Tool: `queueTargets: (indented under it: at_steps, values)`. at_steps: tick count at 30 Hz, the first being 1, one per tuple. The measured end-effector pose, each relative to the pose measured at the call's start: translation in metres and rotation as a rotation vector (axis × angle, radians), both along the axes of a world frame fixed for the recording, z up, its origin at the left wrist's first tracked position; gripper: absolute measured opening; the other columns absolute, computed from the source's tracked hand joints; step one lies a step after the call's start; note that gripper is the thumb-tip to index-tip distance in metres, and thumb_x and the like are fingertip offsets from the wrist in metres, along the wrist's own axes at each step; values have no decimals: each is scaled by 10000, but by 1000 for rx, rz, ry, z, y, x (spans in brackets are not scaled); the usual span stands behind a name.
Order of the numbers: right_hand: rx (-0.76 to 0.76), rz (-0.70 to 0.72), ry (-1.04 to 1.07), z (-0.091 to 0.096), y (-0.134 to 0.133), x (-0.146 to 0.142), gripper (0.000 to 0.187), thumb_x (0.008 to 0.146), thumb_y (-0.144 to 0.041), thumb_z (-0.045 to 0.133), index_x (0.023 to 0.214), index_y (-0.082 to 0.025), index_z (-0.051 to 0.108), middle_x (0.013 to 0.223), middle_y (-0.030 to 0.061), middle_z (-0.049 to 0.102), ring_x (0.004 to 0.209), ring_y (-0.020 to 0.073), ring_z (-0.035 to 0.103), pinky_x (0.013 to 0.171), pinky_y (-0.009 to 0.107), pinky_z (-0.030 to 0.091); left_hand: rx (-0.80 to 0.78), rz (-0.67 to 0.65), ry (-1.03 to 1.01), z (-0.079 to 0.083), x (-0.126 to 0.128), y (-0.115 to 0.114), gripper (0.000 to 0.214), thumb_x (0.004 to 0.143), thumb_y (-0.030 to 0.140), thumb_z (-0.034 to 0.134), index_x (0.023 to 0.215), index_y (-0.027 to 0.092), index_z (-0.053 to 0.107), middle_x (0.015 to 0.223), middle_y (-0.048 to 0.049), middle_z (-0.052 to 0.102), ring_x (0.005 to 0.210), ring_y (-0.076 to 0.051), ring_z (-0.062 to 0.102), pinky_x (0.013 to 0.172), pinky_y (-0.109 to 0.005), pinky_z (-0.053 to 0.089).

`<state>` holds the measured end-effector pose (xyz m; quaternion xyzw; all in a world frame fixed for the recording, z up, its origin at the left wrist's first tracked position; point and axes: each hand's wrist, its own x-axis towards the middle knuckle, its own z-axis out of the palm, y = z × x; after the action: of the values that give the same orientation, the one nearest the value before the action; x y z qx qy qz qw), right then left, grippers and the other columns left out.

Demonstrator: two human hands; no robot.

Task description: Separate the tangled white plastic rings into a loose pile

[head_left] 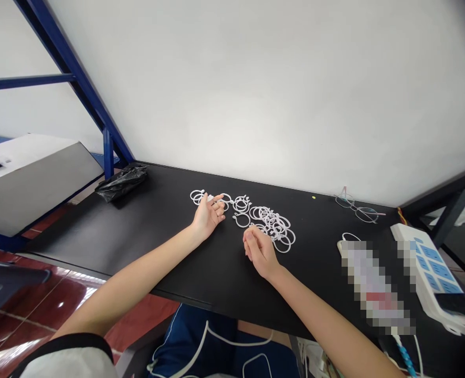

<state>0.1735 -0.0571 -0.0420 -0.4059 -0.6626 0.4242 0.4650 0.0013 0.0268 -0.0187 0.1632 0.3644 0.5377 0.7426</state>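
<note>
Several white plastic rings (270,223) lie in a loose heap on the black table (146,241), with a few more rings (198,197) spread to the left. My left hand (209,215) rests palm up among the left rings, fingers curled loosely, index finger pointing out; a ring seems to sit at its fingertips. My right hand (259,253) lies on the table just in front of the heap, fingers curled in, thumb up, touching the nearest ring's edge or close to it.
A crumpled black plastic bag (121,182) sits at the table's back left. Eyeglasses (357,207) lie at the back right, a white power strip (433,270) at the right edge. A blue metal frame (108,152) stands left, with a grey slanted surface (31,184) beside it.
</note>
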Motion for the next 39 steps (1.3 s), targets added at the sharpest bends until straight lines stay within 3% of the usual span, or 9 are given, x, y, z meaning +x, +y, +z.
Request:
queueTargets:
  at_steps: [32,35,39]
  values:
    - [-16,4,28,0,0,0,314,1003,-426,382,777,-220,456,494,-79,398,404,84,356,430,236,305,38,-62,18,1,1,-4,332,1007,375,300,973,134,526,593,22,507,413,-77,403,430,-193,391]
    - [-10,1,26,0,0,0,309,1003,-420,386,776,-221,456,488,-81,396,404,85,357,432,236,309,61,-135,58,3,1,-5,294,1002,358,334,1016,139,529,594,27,522,406,-69,396,436,-190,416]
    - [-9,1,27,0,0,-1,301,1002,-413,392,778,-223,457,487,-81,403,403,86,362,434,236,315,66,-357,181,6,4,-10,228,979,314,409,1107,158,516,609,26,570,381,-51,350,471,-205,477]
